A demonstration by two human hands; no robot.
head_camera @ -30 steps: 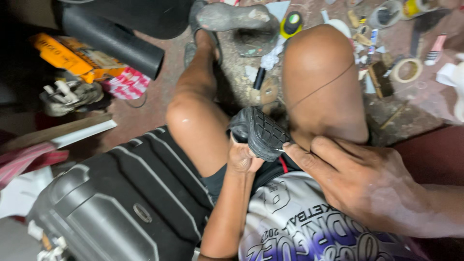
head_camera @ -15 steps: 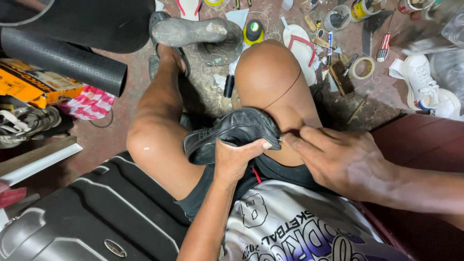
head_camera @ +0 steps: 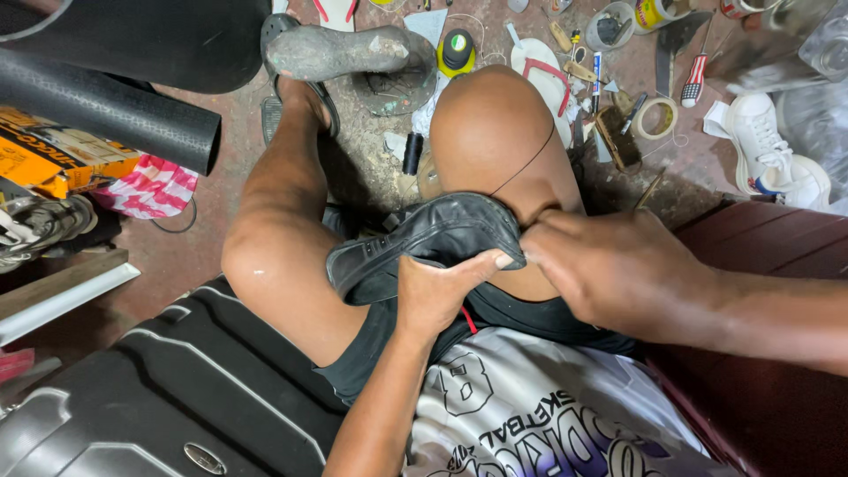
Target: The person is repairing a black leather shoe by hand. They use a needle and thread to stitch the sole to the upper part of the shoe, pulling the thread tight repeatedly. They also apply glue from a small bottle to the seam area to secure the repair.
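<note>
black shoe (head_camera: 424, 243) lying crosswise, toe pointing left

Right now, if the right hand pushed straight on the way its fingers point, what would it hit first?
The right hand points leftward, its fingertips already at the edge of the black shoe held by the left hand. It would likely meet the shoe first, though depth is unclear.

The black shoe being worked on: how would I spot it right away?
Find the person's bare right knee. Just below it, on the thigh, the black shoe lies in the left hand, the right hand at its end. The nearby white sneaker sits untouched on the floor.
</note>
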